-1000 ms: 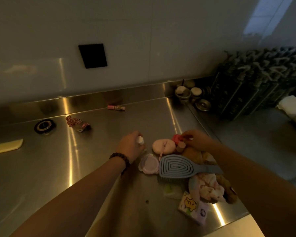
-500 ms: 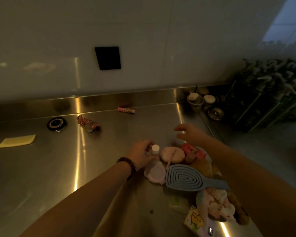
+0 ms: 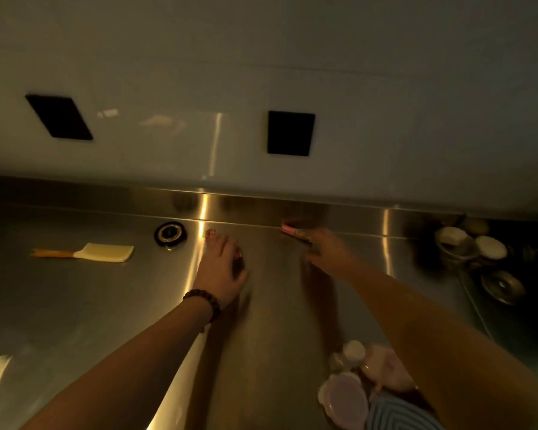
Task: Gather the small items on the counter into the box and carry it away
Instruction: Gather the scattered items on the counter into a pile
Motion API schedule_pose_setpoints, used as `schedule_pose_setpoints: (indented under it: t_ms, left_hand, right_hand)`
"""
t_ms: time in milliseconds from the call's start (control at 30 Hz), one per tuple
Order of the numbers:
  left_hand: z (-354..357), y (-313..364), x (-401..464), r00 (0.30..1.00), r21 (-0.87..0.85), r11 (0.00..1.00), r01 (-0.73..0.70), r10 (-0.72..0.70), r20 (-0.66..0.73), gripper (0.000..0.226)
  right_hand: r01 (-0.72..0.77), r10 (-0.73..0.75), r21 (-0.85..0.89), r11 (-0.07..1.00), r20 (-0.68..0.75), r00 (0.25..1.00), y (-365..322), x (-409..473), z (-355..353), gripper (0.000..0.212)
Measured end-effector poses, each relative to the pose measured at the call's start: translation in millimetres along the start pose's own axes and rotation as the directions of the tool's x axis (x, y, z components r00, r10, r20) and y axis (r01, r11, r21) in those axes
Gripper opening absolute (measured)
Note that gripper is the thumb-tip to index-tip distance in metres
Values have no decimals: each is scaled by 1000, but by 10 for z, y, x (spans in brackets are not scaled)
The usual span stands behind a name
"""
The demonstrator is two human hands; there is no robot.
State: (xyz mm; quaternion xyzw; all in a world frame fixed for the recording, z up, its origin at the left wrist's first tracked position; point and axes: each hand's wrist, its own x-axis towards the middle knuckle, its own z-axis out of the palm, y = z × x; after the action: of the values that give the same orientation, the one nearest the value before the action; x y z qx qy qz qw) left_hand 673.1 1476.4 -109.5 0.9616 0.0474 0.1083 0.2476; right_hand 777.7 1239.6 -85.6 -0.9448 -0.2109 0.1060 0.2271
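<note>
- Two hands reach far across the steel counter (image 3: 75, 305): the left hand (image 3: 219, 268) lies over one small patterned item (image 3: 211, 233), grip unclear; the right hand (image 3: 326, 252) touches one pink tube (image 3: 292, 230), blurred.
- Near right: one lilac lid (image 3: 343, 398), one striped brush (image 3: 398, 414).
- Left: one spatula (image 3: 106, 252), one black ring (image 3: 170, 233).

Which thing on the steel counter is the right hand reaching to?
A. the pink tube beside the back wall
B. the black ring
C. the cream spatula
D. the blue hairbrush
A: the right hand stretches to the pink tube at the back edge of the counter, its fingertips at the tube; the spatula and black ring lie far to its left.
</note>
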Motion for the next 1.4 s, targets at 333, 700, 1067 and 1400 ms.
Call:
schedule_pose_setpoints:
  t_ms: [333, 700, 1067, 1400]
  left_hand:
    - [177, -415, 324, 977, -69, 978, 199, -192, 93, 69]
    - [19, 182, -11, 996, -209, 978, -18, 36, 83, 56]
    - [-412, 1406, -458, 926, -385, 869, -312, 369, 82, 54]
    - [-168, 2337, -1070, 664, -406, 760, -507, 645, 378, 33]
  right_hand:
    - [15, -10, -193, 981, 26, 1000, 21, 518, 245, 40]
    - [-126, 146, 113, 986, -190, 971, 38, -113, 100, 20]
    - [-255, 425, 446, 858, -336, 841, 277, -1728, -639, 26]
    - [-360, 638, 593, 720, -359, 681, 738, -2840, -737, 28]
